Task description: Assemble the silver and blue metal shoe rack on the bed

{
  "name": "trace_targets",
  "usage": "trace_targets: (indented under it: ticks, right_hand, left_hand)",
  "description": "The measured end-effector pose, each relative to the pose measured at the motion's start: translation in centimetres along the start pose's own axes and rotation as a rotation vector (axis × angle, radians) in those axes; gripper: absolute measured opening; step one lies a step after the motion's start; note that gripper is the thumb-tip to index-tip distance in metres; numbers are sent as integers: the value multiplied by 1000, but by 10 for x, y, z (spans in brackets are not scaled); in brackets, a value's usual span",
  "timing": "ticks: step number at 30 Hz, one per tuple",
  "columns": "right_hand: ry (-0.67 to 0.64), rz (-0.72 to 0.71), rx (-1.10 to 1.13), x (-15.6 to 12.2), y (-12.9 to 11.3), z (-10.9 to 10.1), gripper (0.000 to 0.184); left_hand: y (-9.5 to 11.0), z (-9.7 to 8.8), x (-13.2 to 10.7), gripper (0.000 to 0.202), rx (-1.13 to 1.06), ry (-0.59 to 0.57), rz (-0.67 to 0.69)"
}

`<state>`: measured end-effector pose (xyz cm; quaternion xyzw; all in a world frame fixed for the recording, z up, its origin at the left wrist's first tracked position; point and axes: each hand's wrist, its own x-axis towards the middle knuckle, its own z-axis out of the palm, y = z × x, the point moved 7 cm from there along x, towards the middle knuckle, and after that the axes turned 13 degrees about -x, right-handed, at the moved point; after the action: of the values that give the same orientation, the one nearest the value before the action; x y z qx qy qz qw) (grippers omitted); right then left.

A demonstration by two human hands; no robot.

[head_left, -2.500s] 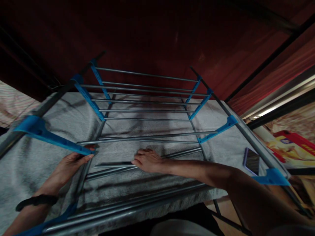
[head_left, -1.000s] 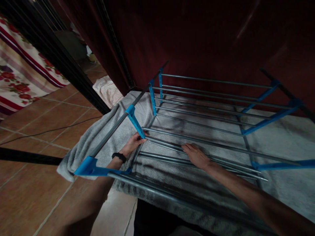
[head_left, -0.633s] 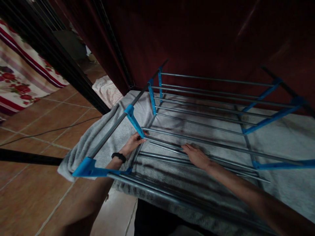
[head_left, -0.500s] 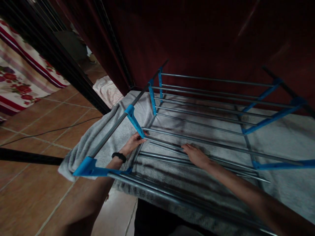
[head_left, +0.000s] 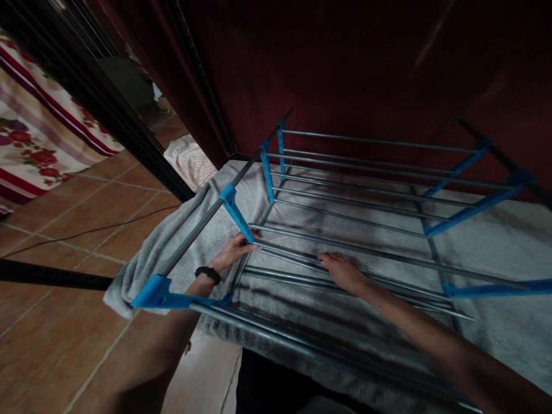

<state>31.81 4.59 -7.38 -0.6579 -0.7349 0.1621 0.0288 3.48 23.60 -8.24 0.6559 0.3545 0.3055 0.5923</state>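
A metal rack [head_left: 353, 190] with grey rods and blue plastic brackets lies on a grey towel [head_left: 172, 241]. My left hand [head_left: 233, 250], with a black band on its wrist, grips the lower end of a blue bracket [head_left: 236, 213] at the rack's left side. My right hand [head_left: 342, 272] rests closed over a loose grey rod [head_left: 293, 259] that runs toward that bracket. Several more loose rods lie on the towel under my right forearm.
Brown floor tiles [head_left: 64, 230] with a thin black cable stretch to the left. A dark red curtain [head_left: 345, 63] hangs behind the rack. A flowered cloth [head_left: 30, 144] is at the far left and a striped cloth [head_left: 190, 161] lies by the curtain's foot.
Since 2.5 s ago the view has swung left, bringing the floor into sight. Over the last second both hands have stayed where they were on the bracket and rod.
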Motion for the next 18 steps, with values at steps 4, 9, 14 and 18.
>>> trace_targets:
  ticks: [4, 9, 14, 18]
  right_hand:
    - [-5, 11, 2, 3, 4, 3, 30]
    - [-46, 15, -5, 8, 9, 7, 30]
    - [-34, -3, 4, 7, 8, 5, 32]
    - [35, -32, 4, 4, 2, 2, 25]
  left_hand:
    - [4, 1, 0, 45, 14, 0, -7]
    - [10, 3, -1, 44, 28, -2, -15]
    - [20, 8, -3, 45, 57, -45, -17]
    - [28, 11, -8, 43, 93, -27, 9]
